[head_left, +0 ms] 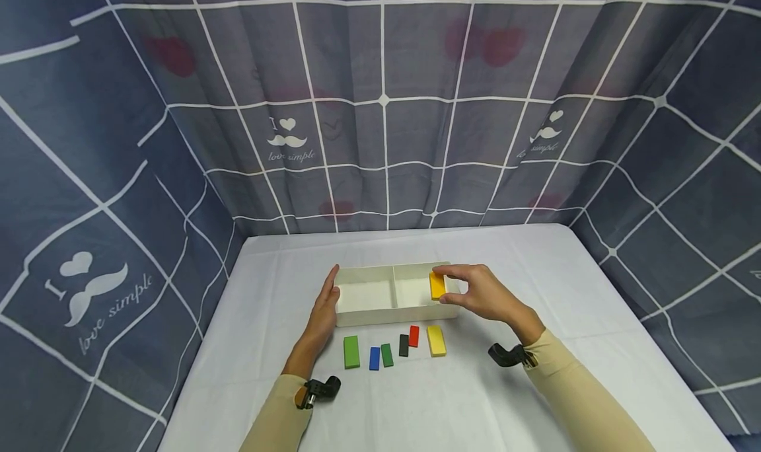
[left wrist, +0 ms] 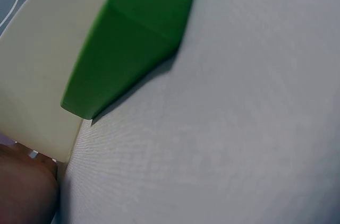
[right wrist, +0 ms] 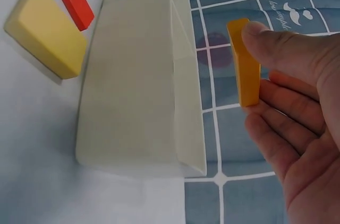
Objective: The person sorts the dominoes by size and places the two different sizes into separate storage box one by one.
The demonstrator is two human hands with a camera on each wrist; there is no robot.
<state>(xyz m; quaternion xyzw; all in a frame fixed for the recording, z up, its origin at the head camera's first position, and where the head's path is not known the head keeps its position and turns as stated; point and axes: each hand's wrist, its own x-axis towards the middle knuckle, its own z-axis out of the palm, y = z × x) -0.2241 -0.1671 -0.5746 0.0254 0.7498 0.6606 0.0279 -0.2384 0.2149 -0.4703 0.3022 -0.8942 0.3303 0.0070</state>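
A white two-compartment box (head_left: 362, 318) (right wrist: 138, 86) sits mid-table. My right hand (head_left: 478, 292) (right wrist: 297, 107) pinches an orange block (head_left: 437, 285) (right wrist: 243, 65) between thumb and fingers, just above the box's right compartment. My left hand (head_left: 324, 310) lies flat with straight fingers against the box's left end wall. In front of the box lies a row of blocks: a large green (head_left: 351, 351) (left wrist: 133, 43), a blue (head_left: 374, 358), a small green (head_left: 387, 355), a black (head_left: 403, 345), a red (head_left: 413, 336) (right wrist: 75, 2) and a yellow (head_left: 436, 340) (right wrist: 47, 32).
A white cloth covers the table (head_left: 475, 399). Blue checked curtains (head_left: 380, 108) close in the back and both sides. Bare cloth stretches in front of the block row and to the right of the box.
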